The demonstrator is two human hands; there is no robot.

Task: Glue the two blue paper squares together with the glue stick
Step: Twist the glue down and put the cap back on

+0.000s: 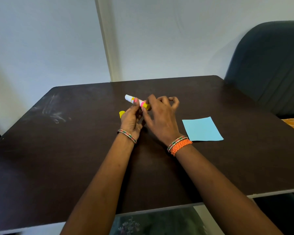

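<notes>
At frame centre, the left hand grips the uncapped glue stick; right hand pinches its base, apparently twisting. Next: spread glue on the paper, right of centre.

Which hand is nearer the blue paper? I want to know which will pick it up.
Right. The right hand is just left of the blue paper; the left hand is farther left, beyond it.
</notes>
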